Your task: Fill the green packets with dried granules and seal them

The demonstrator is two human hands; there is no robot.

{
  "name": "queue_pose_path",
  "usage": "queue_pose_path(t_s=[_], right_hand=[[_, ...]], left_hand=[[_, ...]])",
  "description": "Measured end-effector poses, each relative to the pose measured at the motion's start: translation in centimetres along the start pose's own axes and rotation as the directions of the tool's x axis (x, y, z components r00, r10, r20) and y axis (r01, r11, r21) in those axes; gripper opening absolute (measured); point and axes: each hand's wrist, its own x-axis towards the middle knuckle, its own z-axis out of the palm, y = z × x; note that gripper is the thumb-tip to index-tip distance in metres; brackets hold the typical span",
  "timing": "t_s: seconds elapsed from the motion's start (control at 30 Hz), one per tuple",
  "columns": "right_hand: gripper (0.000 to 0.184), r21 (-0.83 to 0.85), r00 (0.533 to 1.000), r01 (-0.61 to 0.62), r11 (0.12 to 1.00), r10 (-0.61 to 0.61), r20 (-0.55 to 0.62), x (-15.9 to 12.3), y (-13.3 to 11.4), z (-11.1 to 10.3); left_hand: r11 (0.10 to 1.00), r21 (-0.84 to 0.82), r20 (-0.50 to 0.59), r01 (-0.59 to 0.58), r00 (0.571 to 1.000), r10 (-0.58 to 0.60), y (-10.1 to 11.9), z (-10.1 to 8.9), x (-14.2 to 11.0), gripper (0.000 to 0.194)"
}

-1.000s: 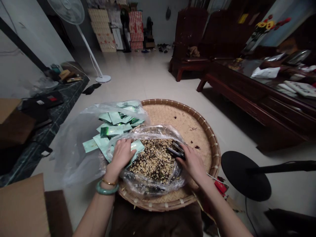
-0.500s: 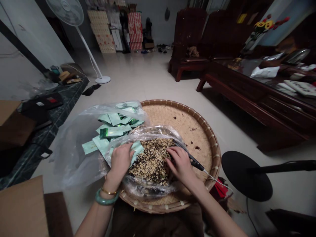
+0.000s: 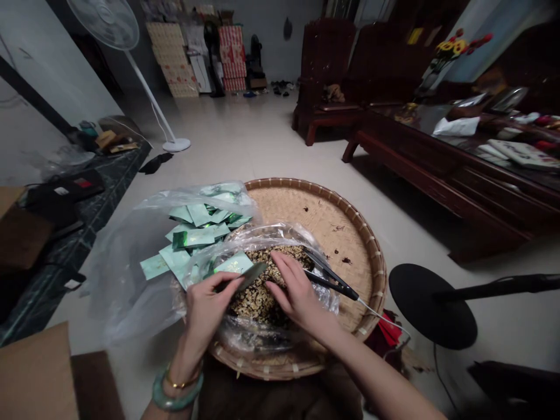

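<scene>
A round woven bamboo tray (image 3: 350, 219) carries a clear plastic bag of dried brown-and-tan bits (image 3: 258, 297). My left hand (image 3: 205, 309) is closed on a pale green packet (image 3: 238, 265) at the bag's left rim, thumb and fingers pinching its edge. My right hand (image 3: 295, 289) lies over the dried bits, fingers together and bent, touching the packet's right end; what it holds, if anything, is hidden. Black tongs (image 3: 330, 274) rest on the bag's right side, just past my right hand.
A second clear bag (image 3: 131, 256) with several green packets (image 3: 196, 224) lies to the left. A black round stand base (image 3: 431, 303) sits on the floor at right. Cardboard boxes (image 3: 35, 373) and a dark bench are at left, wooden furniture (image 3: 437, 169) at right.
My right hand let go of the black tongs and moved left across the dried bits to the packet. My left hand turned and lifted the packet's edge.
</scene>
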Motion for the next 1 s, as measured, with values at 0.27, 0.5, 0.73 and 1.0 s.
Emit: queue_pose_path(t_s=[0.27,0.5,0.73,1.0], right_hand=[[0.057,-0.102,0.964,0.112,0.988,-0.133,-0.232,0.4,-0.3,1.0],[0.018,-0.128,0.944,0.162,0.978,-0.192,-0.269,-0.1,0.6,0.2],[0.009,0.173,0.981,-0.114,0.978,0.138,-0.135,0.0,1.8,-1.9],[0.024,0.557,0.827,-0.560,0.613,0.456,0.330,-0.2,2.5,-0.5]], left_hand=[[0.828,-0.502,0.088,0.250,0.967,-0.238,1.9,4.2,-2.2,0.018],[0.806,-0.526,0.142,0.270,0.963,-0.229,1.6,5.1,-2.5,0.018],[0.901,-0.365,0.171,0.236,0.968,-0.184,-0.1,3.7,-0.3,0.022],[0.734,-0.496,0.425,0.463,0.867,-0.260,-0.3,4.2,0.0,0.048]])
